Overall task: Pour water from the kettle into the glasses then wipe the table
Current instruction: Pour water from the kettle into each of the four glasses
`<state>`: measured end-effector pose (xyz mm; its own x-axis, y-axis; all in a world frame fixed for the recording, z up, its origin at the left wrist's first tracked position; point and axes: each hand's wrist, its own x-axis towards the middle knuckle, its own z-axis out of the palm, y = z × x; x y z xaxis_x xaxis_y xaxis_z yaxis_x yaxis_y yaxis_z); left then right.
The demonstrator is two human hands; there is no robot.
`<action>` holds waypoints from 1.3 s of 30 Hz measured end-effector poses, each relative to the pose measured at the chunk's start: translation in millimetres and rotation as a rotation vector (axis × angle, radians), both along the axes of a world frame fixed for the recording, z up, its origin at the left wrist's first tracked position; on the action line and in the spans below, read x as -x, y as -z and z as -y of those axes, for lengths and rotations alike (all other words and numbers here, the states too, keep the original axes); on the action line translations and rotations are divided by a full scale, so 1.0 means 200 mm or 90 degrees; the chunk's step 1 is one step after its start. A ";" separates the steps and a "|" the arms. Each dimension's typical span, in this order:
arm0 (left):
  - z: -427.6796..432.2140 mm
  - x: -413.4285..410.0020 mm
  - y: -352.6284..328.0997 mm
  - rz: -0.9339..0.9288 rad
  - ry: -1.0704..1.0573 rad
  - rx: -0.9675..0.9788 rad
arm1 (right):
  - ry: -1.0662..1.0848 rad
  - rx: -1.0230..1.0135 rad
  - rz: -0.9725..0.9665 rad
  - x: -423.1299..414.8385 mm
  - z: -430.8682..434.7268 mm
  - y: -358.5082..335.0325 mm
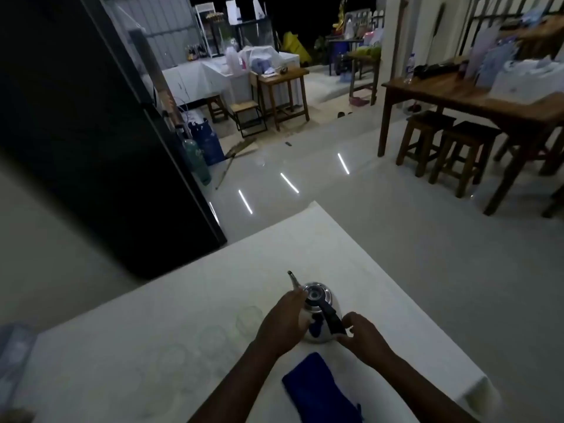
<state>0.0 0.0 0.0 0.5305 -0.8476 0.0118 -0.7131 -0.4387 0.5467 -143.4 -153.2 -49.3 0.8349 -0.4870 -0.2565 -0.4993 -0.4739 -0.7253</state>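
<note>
A steel kettle [317, 296] with a black handle and a thin spout stands upright on the white table [351, 261]. My left hand [282, 323] lies against the kettle's left side, fingers up near the lid. My right hand [361, 335] pinches the lower end of the black handle. Clear glasses stand in a row left of the kettle: one glass [248, 319] close to my left hand, another glass [212, 338] further left, a third glass [172, 358] beyond it. They look faint in the dim light. A folded blue cloth [320, 389] lies near the front edge between my forearms.
A tall black fridge [100, 132] stands just beyond the table's left corner. Glossy floor [305, 166] stretches ahead. A wooden table [488, 105] with dark stools [457, 154] stands at the right. Cluttered counters and small wooden furniture fill the far room.
</note>
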 end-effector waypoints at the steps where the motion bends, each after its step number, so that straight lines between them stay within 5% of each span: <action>1: 0.02 -0.01 0.01 0.000 -0.010 -0.001 | -0.009 -0.031 0.000 -0.01 0.01 0.00; 13: 0.07 0.00 0.03 0.031 -0.045 -0.047 | 0.078 -0.233 0.114 -0.11 -0.04 0.02; 39: -0.04 0.20 -0.26 0.200 0.135 -0.002 | 0.139 -0.176 0.216 0.11 -0.20 -0.33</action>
